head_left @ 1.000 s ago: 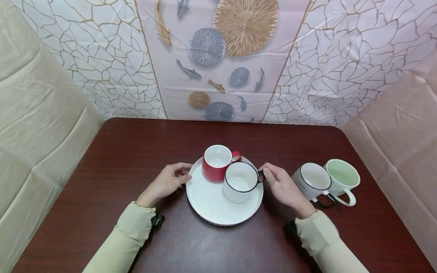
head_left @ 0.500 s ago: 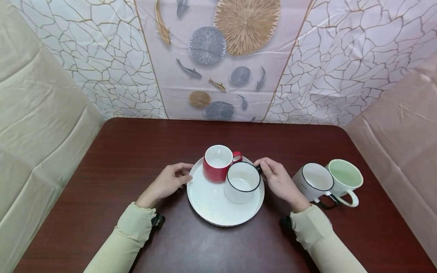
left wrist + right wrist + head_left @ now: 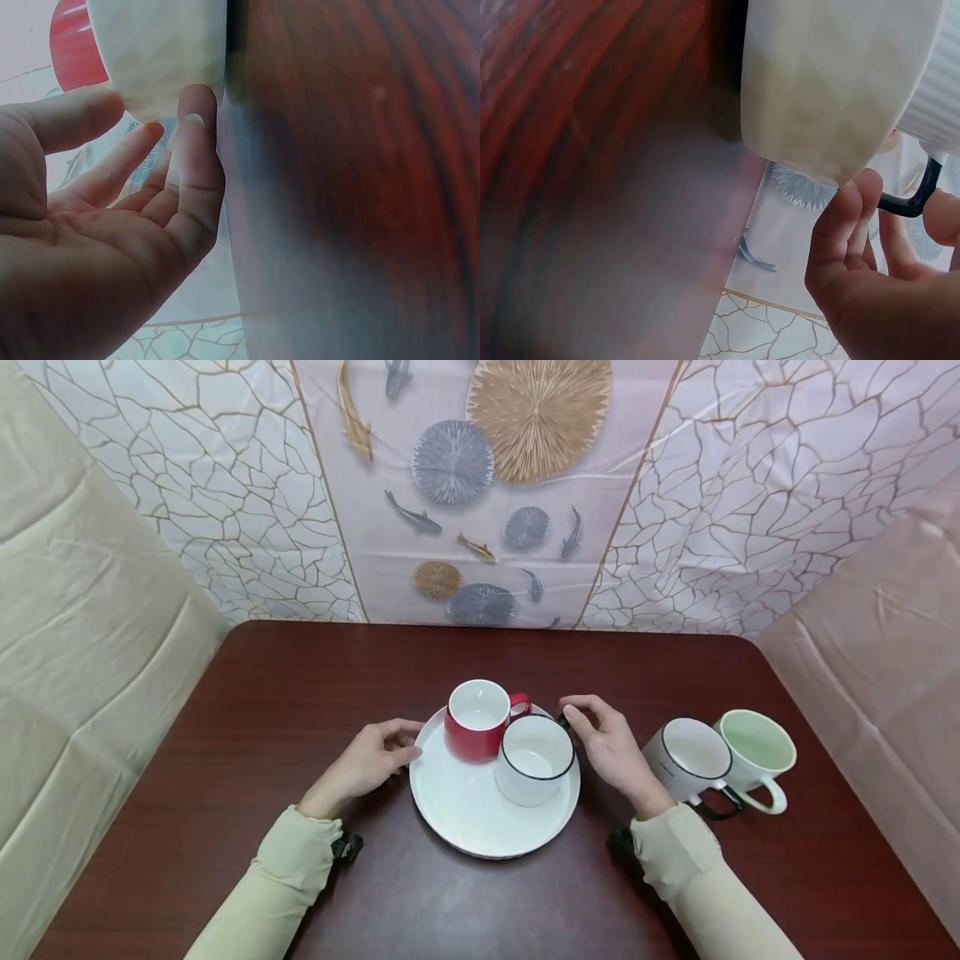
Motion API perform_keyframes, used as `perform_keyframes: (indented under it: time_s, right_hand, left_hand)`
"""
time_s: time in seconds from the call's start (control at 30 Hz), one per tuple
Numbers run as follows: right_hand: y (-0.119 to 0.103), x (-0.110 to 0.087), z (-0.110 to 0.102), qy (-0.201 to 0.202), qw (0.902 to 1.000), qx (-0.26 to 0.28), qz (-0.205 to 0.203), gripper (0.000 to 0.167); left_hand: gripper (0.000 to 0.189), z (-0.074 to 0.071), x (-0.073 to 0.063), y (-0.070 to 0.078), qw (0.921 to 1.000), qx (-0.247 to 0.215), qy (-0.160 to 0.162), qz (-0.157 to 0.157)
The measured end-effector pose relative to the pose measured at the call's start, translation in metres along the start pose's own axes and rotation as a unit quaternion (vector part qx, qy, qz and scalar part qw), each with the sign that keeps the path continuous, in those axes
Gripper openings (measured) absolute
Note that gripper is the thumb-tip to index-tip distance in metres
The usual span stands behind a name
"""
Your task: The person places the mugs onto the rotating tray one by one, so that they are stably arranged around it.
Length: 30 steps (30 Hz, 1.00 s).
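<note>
A round white plate (image 3: 465, 827) with a raised, faceted wall stands on the dark wooden table. On it are a red mug (image 3: 468, 745) and, nearer, a white mug (image 3: 528, 781) with a black rim and black handle (image 3: 907, 206). My left hand (image 3: 365, 758) holds the plate's left side, thumb at the rim and fingers against the outer wall (image 3: 165, 52). At the plate's right side my right hand (image 3: 611, 747) has thumb and fingers at the white mug's handle. Two of its fingertips (image 3: 861, 184) lie right at the plate's wall.
To the right of my right hand stand another white mug (image 3: 693, 756) with a dark rim and a pale green mug (image 3: 757, 747), side by side. The table's (image 3: 315, 668) far edge meets a patterned cloth backdrop (image 3: 262, 502). Beige padded panels flank both sides.
My right hand has moved left and slightly away from me. The white mug's handle has swung from pointing right toward the far right, and the mug has shifted slightly right. My left hand stays put.
</note>
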State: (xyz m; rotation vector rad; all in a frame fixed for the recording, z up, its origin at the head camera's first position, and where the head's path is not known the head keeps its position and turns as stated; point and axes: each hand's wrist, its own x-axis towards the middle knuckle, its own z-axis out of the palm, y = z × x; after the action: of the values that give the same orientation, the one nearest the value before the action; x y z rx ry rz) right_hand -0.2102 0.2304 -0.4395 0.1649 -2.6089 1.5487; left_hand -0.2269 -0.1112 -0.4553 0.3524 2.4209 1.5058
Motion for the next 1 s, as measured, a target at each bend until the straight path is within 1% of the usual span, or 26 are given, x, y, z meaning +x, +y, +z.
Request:
perform_keyframes:
  time_s: [0.17,0.27,0.4,0.53,0.7,0.77,0.9,1.0]
  right_hand:
    - [0.001,-0.007,-0.001,0.032,0.9993,0.019,0.010,0.039]
    - [-0.004,-0.016,-0.005,0.037,0.9992,0.011,0.013,0.038]
    - [-0.012,-0.032,-0.012,0.040,0.9990,0.015,0.008,0.034]
    - [-0.022,-0.052,-0.021,0.050,0.9982,0.030,-0.009,0.028]
    - [-0.030,-0.079,-0.034,0.077,0.9966,0.008,-0.029,0.021]
    - [-0.030,-0.087,-0.038,0.092,0.9948,-0.002,-0.044,0.019]
    - [-0.025,-0.100,-0.046,0.118,0.9900,0.005,-0.077,0.017]
    - [-0.022,-0.108,-0.053,0.140,0.9871,0.006,-0.078,0.017]
  left_hand:
    - [0.035,0.001,-0.001,0.002,1.0000,-0.002,0.000,0.003]
    - [0.036,0.002,-0.002,0.003,1.0000,-0.002,0.002,0.004]
    - [0.036,0.002,-0.002,0.004,0.9999,-0.005,0.005,-0.007]
    - [0.035,0.002,-0.002,0.004,0.9998,-0.009,0.004,-0.014]
    - [0.037,0.002,-0.002,0.004,0.9998,-0.014,0.006,-0.013]
    - [0.038,0.002,-0.001,0.004,0.9998,-0.016,0.009,-0.012]
    - [0.040,0.003,-0.001,0.003,0.9998,-0.014,0.011,-0.011]
    - [0.039,0.002,-0.001,0.002,0.9998,-0.008,0.010,-0.012]
